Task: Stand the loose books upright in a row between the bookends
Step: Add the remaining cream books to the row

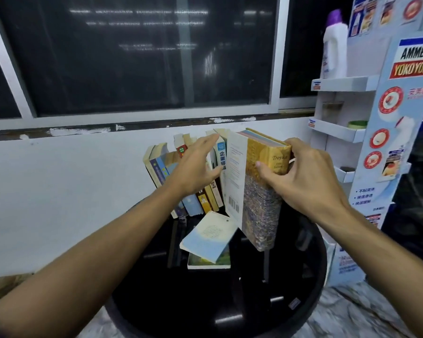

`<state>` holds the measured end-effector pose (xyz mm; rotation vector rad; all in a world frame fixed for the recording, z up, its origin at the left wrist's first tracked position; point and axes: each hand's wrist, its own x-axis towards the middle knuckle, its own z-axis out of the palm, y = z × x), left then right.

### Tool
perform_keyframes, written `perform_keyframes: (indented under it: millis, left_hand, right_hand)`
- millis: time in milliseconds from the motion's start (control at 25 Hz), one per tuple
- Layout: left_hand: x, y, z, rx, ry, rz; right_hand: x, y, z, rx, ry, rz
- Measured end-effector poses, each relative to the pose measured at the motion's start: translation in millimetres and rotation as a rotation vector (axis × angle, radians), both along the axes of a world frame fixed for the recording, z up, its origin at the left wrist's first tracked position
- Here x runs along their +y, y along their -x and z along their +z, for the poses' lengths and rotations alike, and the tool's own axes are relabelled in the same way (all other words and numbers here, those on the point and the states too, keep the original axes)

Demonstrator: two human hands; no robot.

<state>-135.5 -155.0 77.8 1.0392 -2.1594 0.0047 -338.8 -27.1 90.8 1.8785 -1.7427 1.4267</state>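
Sliding the yellow book (pixel 264 191), gripped by the right hand (pixel 300 176), snug and straight against the leaning row (pixel 161 172) on the black table (pixel 205 301), with the spread left hand (pixel 195 172) steadying it.

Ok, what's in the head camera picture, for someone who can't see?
A right hand grips a thick yellow book upright beside a row of books on a black table. The left hand presses the row with straight fingers; two books lie in front.
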Motion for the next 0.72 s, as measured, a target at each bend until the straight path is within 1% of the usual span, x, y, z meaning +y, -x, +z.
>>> perform_keyframes:
  millis: [240, 320, 520, 720]
  left_hand:
    - [-55.0, 44.3, 12.9, -0.214, -0.046, 0.037]
    - [-67.7, 54.7, 13.7, -0.260, -0.069, 0.057]
    - [-88.6, 65.1, 15.6, -0.314, -0.071, 0.079]
    - [-97.6, 64.2, 13.0, -0.284, -0.062, 0.102]
  right_hand:
    - [-6.7, 32.4, -8.7, -0.001, -0.047, -0.046]
    - [-11.1, 41.1, -12.8, -0.002, -0.058, -0.055]
    - [-24.1, 50.8, -20.3, -0.003, -0.080, -0.088]
    - [-44.8, 50.0, -23.5, 0.004, -0.096, -0.099]
